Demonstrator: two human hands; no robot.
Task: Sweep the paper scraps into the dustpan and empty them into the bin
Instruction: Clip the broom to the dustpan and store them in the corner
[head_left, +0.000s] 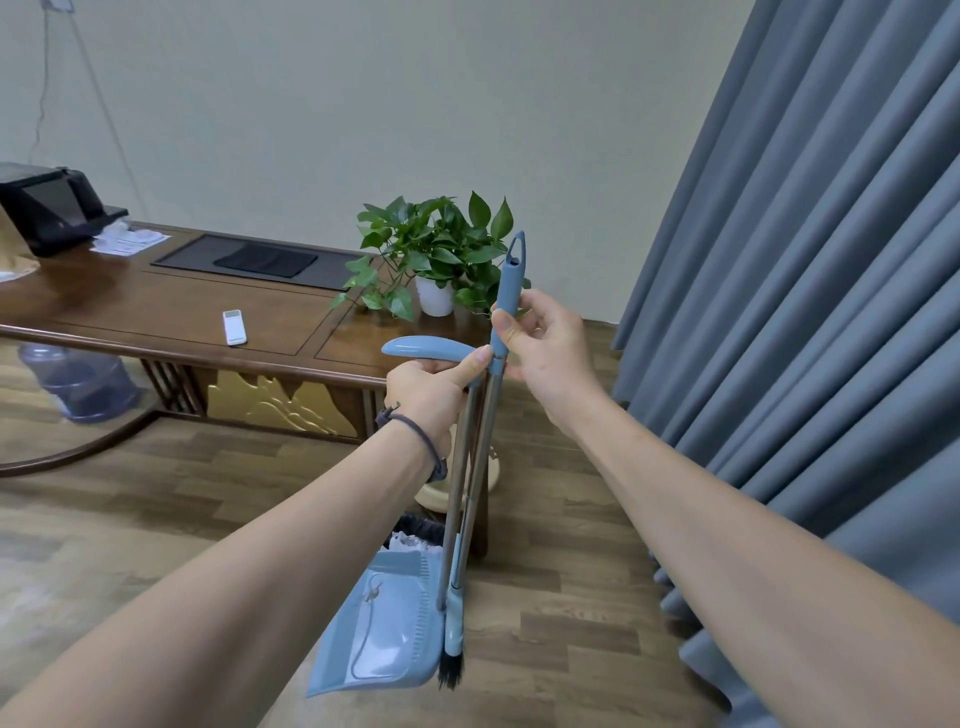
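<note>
My left hand (428, 397) grips the curved blue handle of the long-handled dustpan (382, 629), whose blue pan hangs low near the floor. My right hand (543, 345) holds the blue grip of the broom (506, 291). The broom's metal pole runs down beside the dustpan's pole to black bristles (451, 670) at the pan's right edge. Behind the pan stands a bin (415, 527) with a black liner, white paper scraps showing inside it. Most of the bin is hidden by the pan and poles.
A dark wooden desk (171, 317) stands ahead on the left with a potted plant (434, 254), a white remote (234, 327) and a black printer (49, 208). A water jug (78, 379) sits under the desk. Grey curtains (805, 260) hang along the right. The floor is wood planks.
</note>
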